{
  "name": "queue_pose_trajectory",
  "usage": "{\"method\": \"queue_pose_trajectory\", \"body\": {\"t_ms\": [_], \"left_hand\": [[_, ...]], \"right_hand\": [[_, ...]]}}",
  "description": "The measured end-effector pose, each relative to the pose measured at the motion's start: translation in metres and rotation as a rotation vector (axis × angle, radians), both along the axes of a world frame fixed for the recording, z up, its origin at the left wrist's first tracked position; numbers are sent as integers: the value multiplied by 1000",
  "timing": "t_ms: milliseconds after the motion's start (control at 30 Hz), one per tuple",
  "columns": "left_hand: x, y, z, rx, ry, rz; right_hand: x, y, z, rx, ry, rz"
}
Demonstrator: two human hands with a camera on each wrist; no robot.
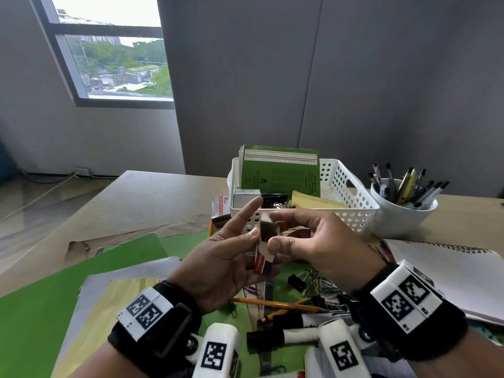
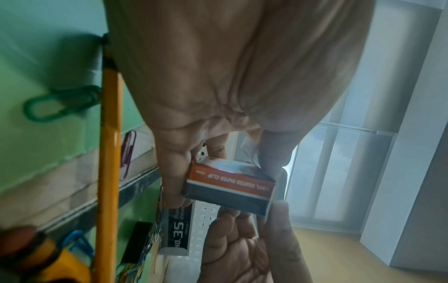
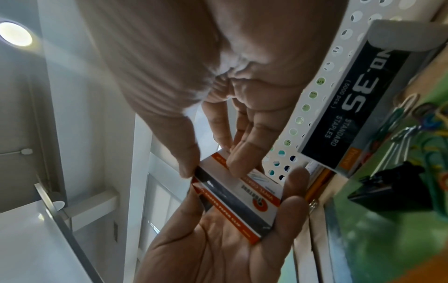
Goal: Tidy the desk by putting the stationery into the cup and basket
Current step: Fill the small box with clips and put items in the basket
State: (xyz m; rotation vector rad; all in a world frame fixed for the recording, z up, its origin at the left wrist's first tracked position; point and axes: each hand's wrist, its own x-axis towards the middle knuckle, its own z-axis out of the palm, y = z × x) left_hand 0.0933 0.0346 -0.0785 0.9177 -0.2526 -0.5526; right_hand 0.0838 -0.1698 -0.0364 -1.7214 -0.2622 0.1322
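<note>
Two hands are holding one small red, white and dark box of paper clips [image 2: 230, 188] above the counter [image 1: 152, 203], just in front of the white perforated basket [image 1: 351, 197]. Its side is reading "VINYL COATED PAPER CLIP". The left hand [image 1: 221, 264] is gripping the box with curled fingers and thumb, index finger pointing up. The right hand [image 1: 313, 241] is pinching its open flap end. Behind, a dark box [image 3: 351, 107] marked "NO.35 STANDARD STAPLES (5000 pcs.)" is leaning against the basket. The white cup [image 1: 401, 214] is holding pens to the right.
</note>
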Motion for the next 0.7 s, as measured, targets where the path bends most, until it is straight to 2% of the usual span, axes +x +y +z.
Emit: {"method": "queue_pose_trajectory", "body": {"t_ms": [167,300,367,533,600,700], "left_hand": [[-3,-2,2,60,-31,-23],[-4,-8,2,84,-34,-5],[-3,-9,1,119,-18,44],[-1,-8,-1,112,14,106],[1,-7,-3,108,16,108],[2,-6,-4,117,25,108]], "right_hand": [[0,1,-2,-32,-15,15],[0,0,6,147,139,-49],[3,-5,14,99,170,-9],[12,-31,40,-360,26,38],[13,-40,50,-646,-1,105],[9,-39,50,-1076,105,272]]}}
